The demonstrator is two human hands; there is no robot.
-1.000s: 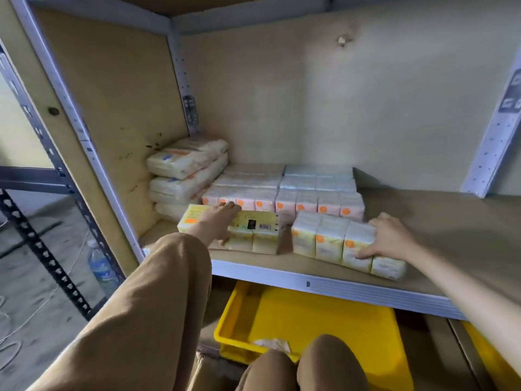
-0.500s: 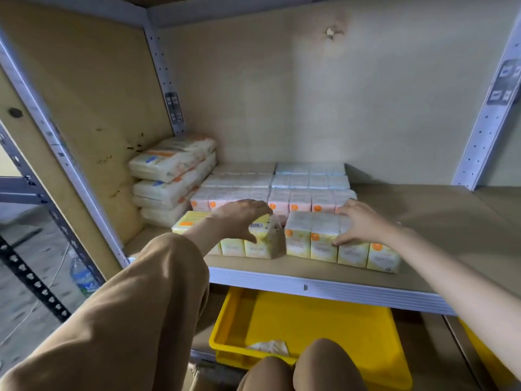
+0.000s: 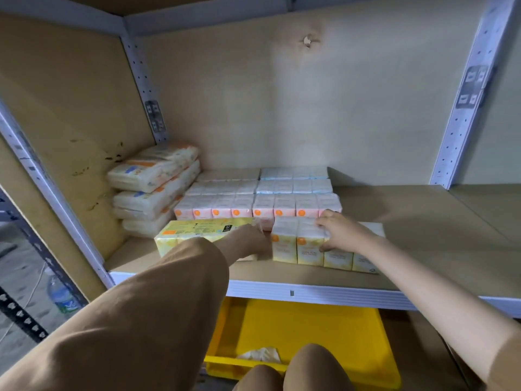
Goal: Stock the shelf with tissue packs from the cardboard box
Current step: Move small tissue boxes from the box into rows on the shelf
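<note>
Two yellow tissue packs stand at the front of the wooden shelf (image 3: 423, 221). My left hand (image 3: 249, 241) grips the right end of the left yellow pack (image 3: 197, 231), which has a printed label on top. My right hand (image 3: 342, 231) lies over the top of the right yellow pack (image 3: 298, 246), fingers curled on its front face. Behind them stand rows of pink tissue packs (image 3: 253, 207) and pale blue tissue packs (image 3: 293, 180). The cardboard box is not in view.
A stack of larger white tissue bundles (image 3: 152, 190) leans against the left side panel. Below the shelf sits a yellow bin (image 3: 310, 334) with a crumpled tissue. A water bottle (image 3: 62, 297) stands on the floor at left. My knees are at the bottom edge.
Both yellow packs have slid further back, close to the pink row. My left hand has moved to the left pack's right end, and my right hand has shifted left along its pack.
</note>
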